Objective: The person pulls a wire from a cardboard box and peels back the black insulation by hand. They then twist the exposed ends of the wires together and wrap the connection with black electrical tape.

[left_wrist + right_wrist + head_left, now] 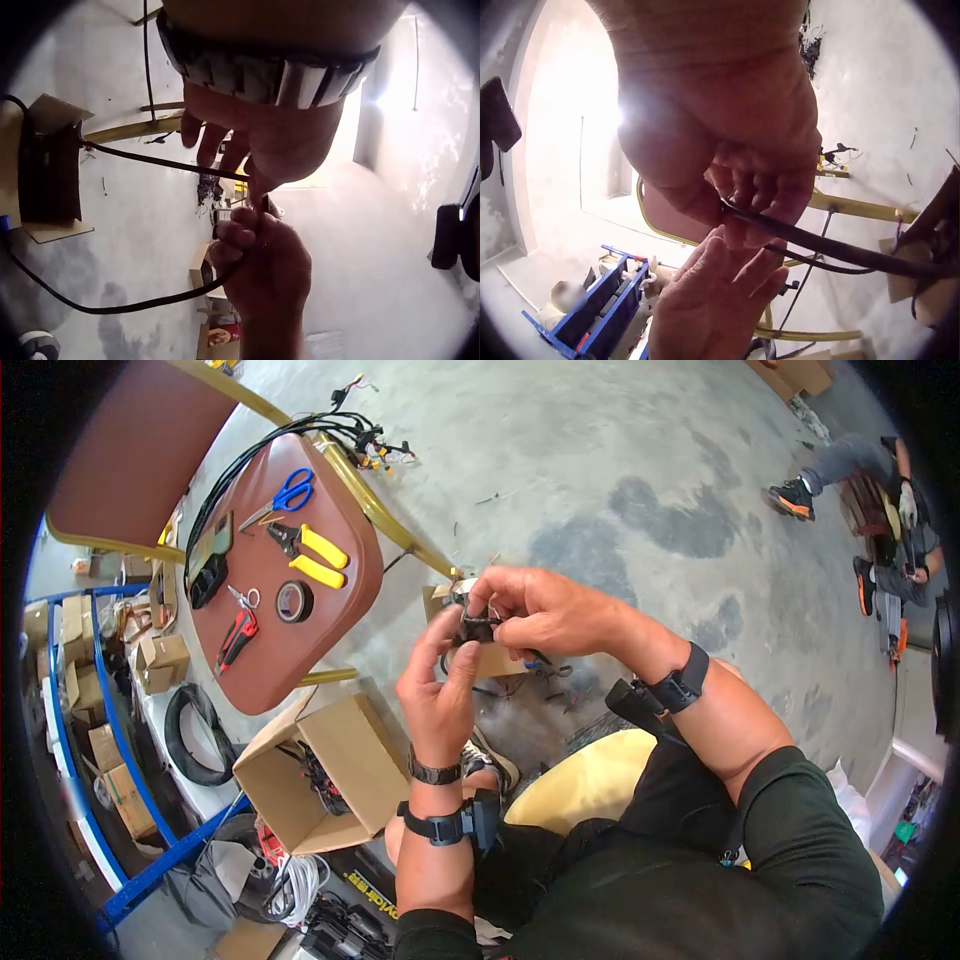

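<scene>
A thin black cable (480,626) is held in front of the body by the right hand (560,612), thumb and fingers curled round it. Facing it, the left hand (440,695) has its fingers extended, thumb and index beside the cable. In the left wrist view the cable (161,160) runs towards the left hand (262,139), and a lower stretch loops to the right hand (266,262). The right wrist view shows the right hand (727,142) pinching the cable (817,244); the left hand (705,307) lies just below, fingertips near the pinch. Exact contact there is partly hidden.
A brown chair seat (345,615) at left carries blue scissors (292,492), yellow-handled strippers (322,555), black tape (293,601) and a red-handled tool (236,640). Below it stands an open cardboard box (350,765). Another person (875,510) sits at far right.
</scene>
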The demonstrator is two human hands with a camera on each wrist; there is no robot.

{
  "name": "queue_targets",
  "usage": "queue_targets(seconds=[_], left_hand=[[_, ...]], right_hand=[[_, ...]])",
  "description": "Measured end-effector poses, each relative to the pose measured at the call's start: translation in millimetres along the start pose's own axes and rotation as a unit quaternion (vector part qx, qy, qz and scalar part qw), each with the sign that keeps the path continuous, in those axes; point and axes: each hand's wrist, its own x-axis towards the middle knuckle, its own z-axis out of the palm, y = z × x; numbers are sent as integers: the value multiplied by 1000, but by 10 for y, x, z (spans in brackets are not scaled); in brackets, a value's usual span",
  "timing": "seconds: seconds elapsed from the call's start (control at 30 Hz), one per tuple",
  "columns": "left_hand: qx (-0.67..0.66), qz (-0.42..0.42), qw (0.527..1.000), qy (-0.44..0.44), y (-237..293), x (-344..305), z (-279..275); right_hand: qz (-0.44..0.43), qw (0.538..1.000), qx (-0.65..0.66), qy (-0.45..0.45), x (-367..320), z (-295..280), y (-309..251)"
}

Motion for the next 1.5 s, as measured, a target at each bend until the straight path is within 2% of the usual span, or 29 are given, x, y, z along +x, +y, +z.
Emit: queue_targets(seconds=[0.03,0.13,0.2,0.3,0.33,0.43,0.53,0.57,0.67,0.77,1.5], left_hand=[[-55,-42,997,13,-22,-24,12],[-31,-16,999,10,-122,-12,-62],[-60,-28,998,11,-88,-16,-94],[-90,-52,995,3,-34,-39,-133],[-99,-61,993,-1,-15,-52,-141],[59,-82,983,-155,79,-187,-305],[69,-105,959,-255,97,-520,-371],[92,-13,953,-289,80,-602,-381],[32,-50,941,-334,39,-782,-393],[8,-18,941,-338,-66,-859,-378],[8,10,945,-327,-78,-937,-412]], right_hand=[[-3,1000,-4,-9,10,17,7],[-19,999,-17,-22,33,37,21],[-38,999,-22,-15,37,50,47],[31,999,34,-21,-13,47,-33],[34,998,-16,-43,-24,33,3],[52,973,-195,-111,-140,-12,114],[18,949,-277,-150,-478,109,301],[-14,953,-252,-170,-590,143,409],[-20,950,-229,-212,-822,259,438],[-24,953,-209,-217,-858,254,490],[17,959,-173,-224,-952,213,483]])
